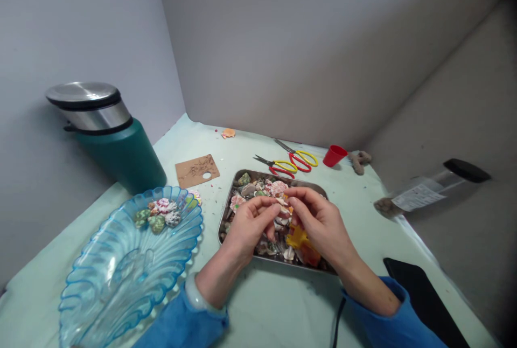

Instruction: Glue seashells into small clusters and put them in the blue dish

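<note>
My left hand (252, 227) and my right hand (321, 224) meet above a metal tray (278, 263). Both are closed in a pinch on a small pale shell (284, 210), partly hidden by the fingers. Beneath them the tray is heaped with shells, among them a pink-and-white shell (278, 187) and a mottled green shell (244, 179). A yellow plastic piece (298, 237) lies in the tray close to my right hand. To the left, several patterned shells (156, 223) rest at the far end of a blue, scalloped glass dish (121, 278).
A green bottle (121, 154) stands behind the dish, beside a brown card (197, 171). Beyond the tray lie two pairs of scissors (278, 165) and a red cup (334, 155). At right are a clear container (420, 195) and a black flat object (420, 294). Grey walls enclose the table.
</note>
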Motion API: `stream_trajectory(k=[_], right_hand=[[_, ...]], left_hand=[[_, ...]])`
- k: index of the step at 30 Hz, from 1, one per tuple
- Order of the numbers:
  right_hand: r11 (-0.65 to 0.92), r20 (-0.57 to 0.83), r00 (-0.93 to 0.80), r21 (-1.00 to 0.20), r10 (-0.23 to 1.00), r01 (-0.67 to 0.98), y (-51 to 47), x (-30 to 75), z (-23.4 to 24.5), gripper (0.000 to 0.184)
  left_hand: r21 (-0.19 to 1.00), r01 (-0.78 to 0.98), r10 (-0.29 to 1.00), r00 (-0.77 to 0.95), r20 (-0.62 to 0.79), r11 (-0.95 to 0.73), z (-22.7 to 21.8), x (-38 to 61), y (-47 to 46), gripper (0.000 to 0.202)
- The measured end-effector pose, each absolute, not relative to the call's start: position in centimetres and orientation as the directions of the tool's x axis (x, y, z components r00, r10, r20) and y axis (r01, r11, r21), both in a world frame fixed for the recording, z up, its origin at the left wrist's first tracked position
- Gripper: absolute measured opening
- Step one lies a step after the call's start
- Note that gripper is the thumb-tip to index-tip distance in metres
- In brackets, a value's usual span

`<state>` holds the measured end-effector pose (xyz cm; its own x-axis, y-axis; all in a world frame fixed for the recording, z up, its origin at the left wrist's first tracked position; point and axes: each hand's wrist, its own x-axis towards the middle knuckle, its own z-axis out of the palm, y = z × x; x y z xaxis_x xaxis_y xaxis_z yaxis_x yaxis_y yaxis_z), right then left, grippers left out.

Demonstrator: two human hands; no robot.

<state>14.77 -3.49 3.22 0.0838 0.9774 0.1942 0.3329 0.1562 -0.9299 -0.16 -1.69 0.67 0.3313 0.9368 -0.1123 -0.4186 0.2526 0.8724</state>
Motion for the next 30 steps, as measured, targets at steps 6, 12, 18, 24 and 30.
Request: stream_trajectory(k=[6,12,18,24,30], right_hand=[[0.182,0.223,0.075,-0.915,0.972,0.359,-3.51,14.7,2.89,0.025],[0.246,0.294,0.028,-0.844,0.955,0.476,-3.42,14.69,2.56,0.021],[0.234,0.286,0.03,-0.836,0.958,0.496,-3.33,15.07,2.77,0.019],[0.214,0.252,-0.009,-0.803,0.968,0.556,-3.28,15.56,3.02,0.018],[0.21,0.227,-0.04,-0.802,0.973,0.56,-3.26,15.55,3.08,0.021]], left_hand=[[0.836,-0.479,0.945,0.3,-0.129,0.267,0.6,-0.21,-1.57,0.042],[0.859,-0.436,0.934,0.336,-0.122,0.269,0.35,-0.33,-1.61,0.044],[0.86,-0.43,0.943,0.298,-0.151,0.274,0.62,-0.16,-1.61,0.05],[0.859,-0.457,0.967,0.208,-0.148,0.23,0.61,-0.07,-1.55,0.047],[0.852,-0.444,0.949,0.264,-0.17,0.276,0.39,-0.3,-1.49,0.041]])
